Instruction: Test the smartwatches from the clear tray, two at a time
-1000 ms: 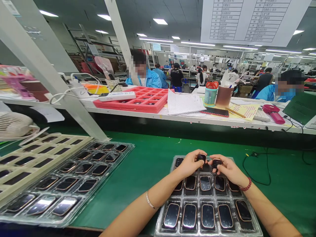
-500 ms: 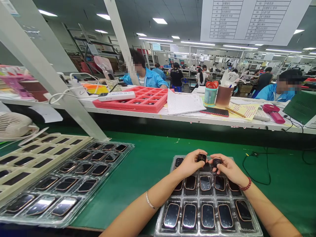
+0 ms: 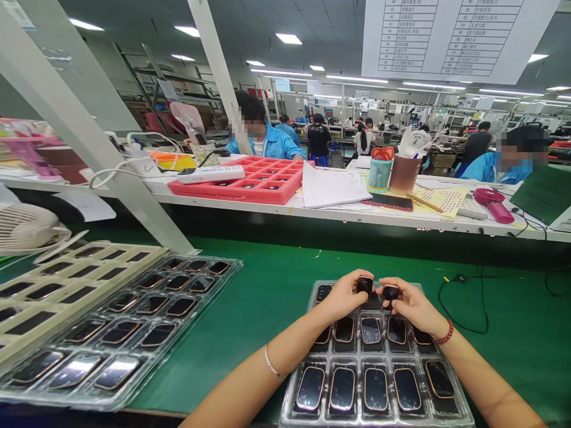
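Between the thumb and fingers of my left hand [image 3: 350, 295] is a smartwatch body [image 3: 364, 285] with a dark screen and gold rim. My right hand [image 3: 413, 304] pinches a second smartwatch body [image 3: 391, 292], its dark face showing faint marks. The two hands are close together over the far row of a clear plastic tray [image 3: 328, 356]. In the tray's pockets lie several more watch bodies, such as a gold-rimmed one [image 3: 376, 389] in the near row. My hands and the held pieces partly hide the far pockets.
Left on the green bench [image 3: 250, 321] lie another clear tray [image 3: 147, 362] of watch bodies and a cream tray [image 3: 116, 270] of dark screens. A slanted white post [image 3: 134, 196] rises behind them. A shelf [image 3: 276, 208] holds a red foam tray [image 3: 285, 190] and papers. Black cable [image 3: 486, 309] lies at right.
Both hands stay in place over the tray. The watch body in my right hand is tilted slightly differently, and its face looks darker. A co-worker in blue has shifted a little.
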